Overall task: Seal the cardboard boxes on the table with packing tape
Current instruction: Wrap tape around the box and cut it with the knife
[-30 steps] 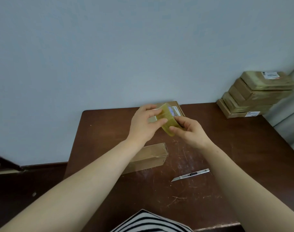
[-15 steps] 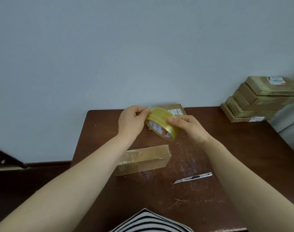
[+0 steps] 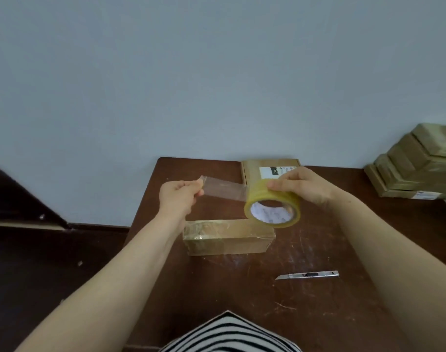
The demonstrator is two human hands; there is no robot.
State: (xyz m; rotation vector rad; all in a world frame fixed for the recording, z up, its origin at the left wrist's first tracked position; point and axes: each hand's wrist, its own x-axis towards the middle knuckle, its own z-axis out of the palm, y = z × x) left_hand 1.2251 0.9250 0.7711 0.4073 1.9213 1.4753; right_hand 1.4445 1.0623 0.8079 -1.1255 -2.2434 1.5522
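Observation:
My right hand (image 3: pixel 303 185) grips a yellowish roll of packing tape (image 3: pixel 272 208) above the brown table (image 3: pixel 242 288). My left hand (image 3: pixel 178 195) pinches the free end of a clear tape strip (image 3: pixel 224 190) that stretches from the roll toward the left. Below the strip lies a long cardboard box (image 3: pixel 229 237) with glossy tape over its top and left end. A flat cardboard box with a white label (image 3: pixel 262 170) lies at the table's far edge, partly hidden behind my right hand and the roll.
A metal utility knife (image 3: pixel 308 275) lies on the table to the right of the long box, blade pointing left. A stack of several taped boxes (image 3: pixel 414 168) stands at the far right. The wall runs right behind the table. The floor drops off at the left.
My hands have moved apart: the left pulled a strip of tape out to the left, the right carried the roll to the right. The view has shifted left.

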